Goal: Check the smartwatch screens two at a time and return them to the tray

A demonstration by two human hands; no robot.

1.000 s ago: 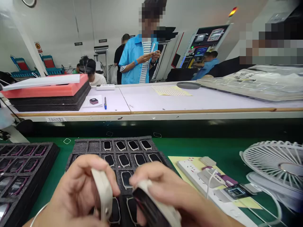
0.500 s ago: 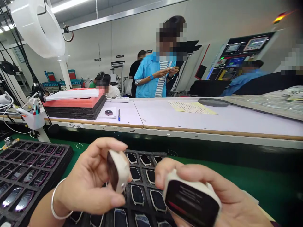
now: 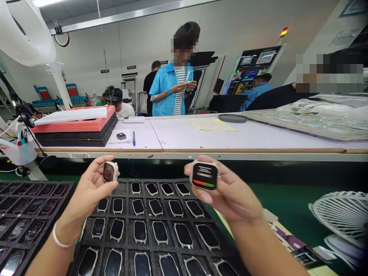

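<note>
We observe our bare left hand [image 3: 93, 188] pinching a small off-white, dark-screened square watch body [image 3: 110, 171] between thumb and fingers, tilted sideways. Our bare right hand [image 3: 230, 189] grips a matching off-white watch body with a lit red-and-green bar [image 3: 205, 175] at its fingertips, screen towards us. Hands well apart; both pieces raised above the dark grey foam tray [image 3: 128, 226] of pale-framed watches.

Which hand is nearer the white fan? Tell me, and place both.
Right. The right hand, holding a smartwatch, is up and left of the white fan in the view; the left hand, holding a second smartwatch, is much farther left of it.
</note>
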